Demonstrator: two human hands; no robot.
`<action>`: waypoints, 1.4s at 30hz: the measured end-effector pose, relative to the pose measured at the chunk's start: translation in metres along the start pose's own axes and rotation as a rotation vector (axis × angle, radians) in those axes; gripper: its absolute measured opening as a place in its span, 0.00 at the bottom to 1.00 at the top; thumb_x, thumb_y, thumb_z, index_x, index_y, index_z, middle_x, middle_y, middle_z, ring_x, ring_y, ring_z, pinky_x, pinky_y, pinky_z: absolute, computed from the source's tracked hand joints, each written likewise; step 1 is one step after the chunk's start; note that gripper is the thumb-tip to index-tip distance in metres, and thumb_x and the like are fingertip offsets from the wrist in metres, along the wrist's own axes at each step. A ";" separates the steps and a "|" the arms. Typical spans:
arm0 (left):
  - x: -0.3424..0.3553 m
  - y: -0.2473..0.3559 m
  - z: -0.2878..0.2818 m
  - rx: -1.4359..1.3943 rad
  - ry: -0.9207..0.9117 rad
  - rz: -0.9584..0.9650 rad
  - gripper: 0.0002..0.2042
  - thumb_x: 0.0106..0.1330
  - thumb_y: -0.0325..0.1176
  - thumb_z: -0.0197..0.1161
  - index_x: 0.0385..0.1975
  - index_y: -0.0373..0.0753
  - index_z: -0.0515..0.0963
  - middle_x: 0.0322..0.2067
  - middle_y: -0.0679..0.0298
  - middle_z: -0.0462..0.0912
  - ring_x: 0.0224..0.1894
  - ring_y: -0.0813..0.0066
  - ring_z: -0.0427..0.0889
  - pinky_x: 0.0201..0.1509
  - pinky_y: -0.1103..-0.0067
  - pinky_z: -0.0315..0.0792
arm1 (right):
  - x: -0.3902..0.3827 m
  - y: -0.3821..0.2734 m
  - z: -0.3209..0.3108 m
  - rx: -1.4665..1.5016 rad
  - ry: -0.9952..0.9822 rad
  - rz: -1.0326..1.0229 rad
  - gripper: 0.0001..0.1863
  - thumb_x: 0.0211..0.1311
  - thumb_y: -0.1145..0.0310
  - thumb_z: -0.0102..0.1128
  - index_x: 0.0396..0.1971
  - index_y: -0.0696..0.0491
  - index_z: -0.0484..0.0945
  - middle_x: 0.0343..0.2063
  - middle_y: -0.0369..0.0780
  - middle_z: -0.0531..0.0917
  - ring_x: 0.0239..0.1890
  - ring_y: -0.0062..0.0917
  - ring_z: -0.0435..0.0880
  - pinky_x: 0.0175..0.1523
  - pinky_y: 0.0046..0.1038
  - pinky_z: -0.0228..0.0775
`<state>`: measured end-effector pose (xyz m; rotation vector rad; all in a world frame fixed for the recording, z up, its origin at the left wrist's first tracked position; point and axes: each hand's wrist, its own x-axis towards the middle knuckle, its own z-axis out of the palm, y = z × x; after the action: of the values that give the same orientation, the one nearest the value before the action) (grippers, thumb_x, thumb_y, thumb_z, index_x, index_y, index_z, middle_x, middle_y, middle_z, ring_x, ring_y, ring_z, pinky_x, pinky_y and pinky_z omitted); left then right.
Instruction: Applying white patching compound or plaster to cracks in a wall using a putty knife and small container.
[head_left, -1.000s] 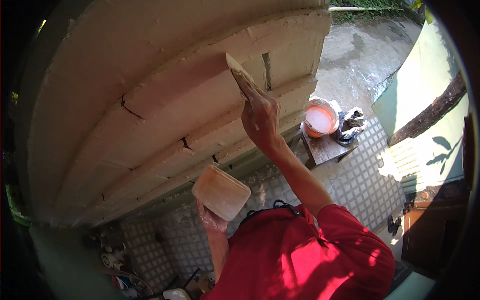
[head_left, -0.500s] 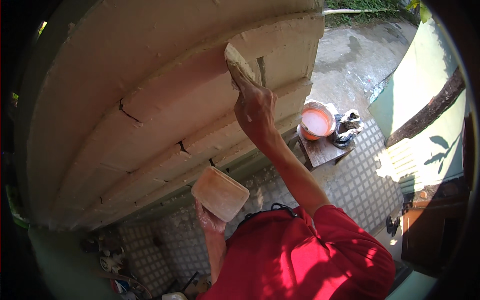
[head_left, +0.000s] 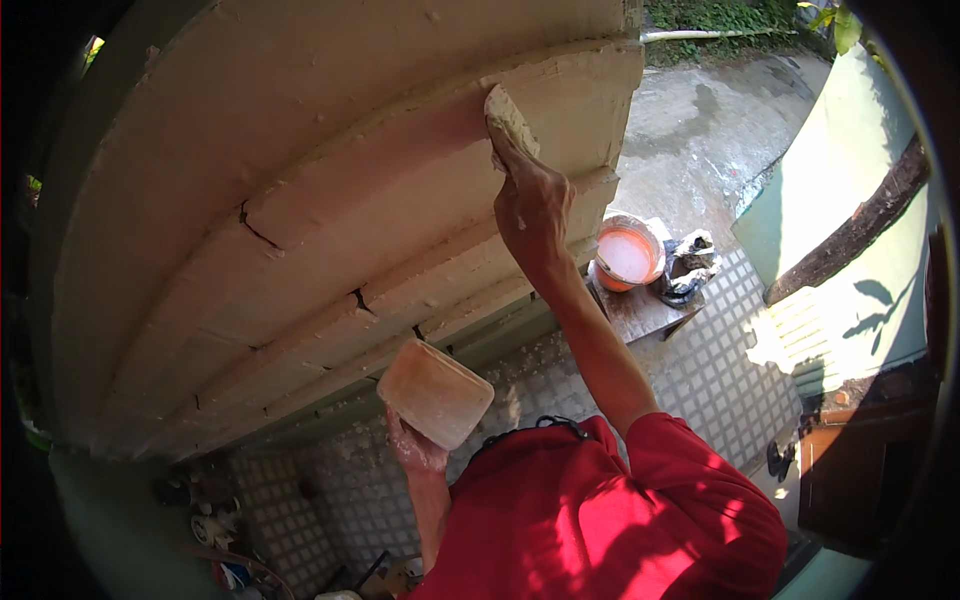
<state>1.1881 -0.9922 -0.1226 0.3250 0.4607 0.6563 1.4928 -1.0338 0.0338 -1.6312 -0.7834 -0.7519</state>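
A large curved, stepped cream surface rises on the left, with dark cracks along its ridges. My right hand reaches up and grips what looks like a putty knife, its broad face coated in cream paste. The index finger lies along the tool, whose flat end rests against the surface beside a pinkish, smoother band. Lower down, my left hand supports a pale rectangular plastic tub from below. The tub's inside is hidden, and white paste marks that hand.
An orange bucket with whitish liquid stands on a small wooden stool, beside a crumpled black-and-white bag. Tiled floor lies below. A brown trunk leans by the pale wall at right. Clutter sits at lower left.
My right hand has slid the knife to the right along the surface, over where a dark slot showed. The left hand and tub have barely moved.
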 end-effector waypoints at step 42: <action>0.001 -0.011 -0.005 0.064 0.065 0.084 0.28 0.72 0.50 0.53 0.68 0.43 0.62 0.66 0.59 0.68 0.66 0.55 0.69 0.68 0.56 0.66 | 0.060 0.110 -0.085 -0.017 0.162 0.068 0.19 0.65 0.78 0.51 0.54 0.56 0.80 0.48 0.48 0.84 0.50 0.36 0.86 0.50 0.29 0.78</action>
<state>1.1917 -0.9993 -0.1314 0.3860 0.5335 0.7369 1.6110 -1.1283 0.0362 -1.5817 -0.6045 -0.8328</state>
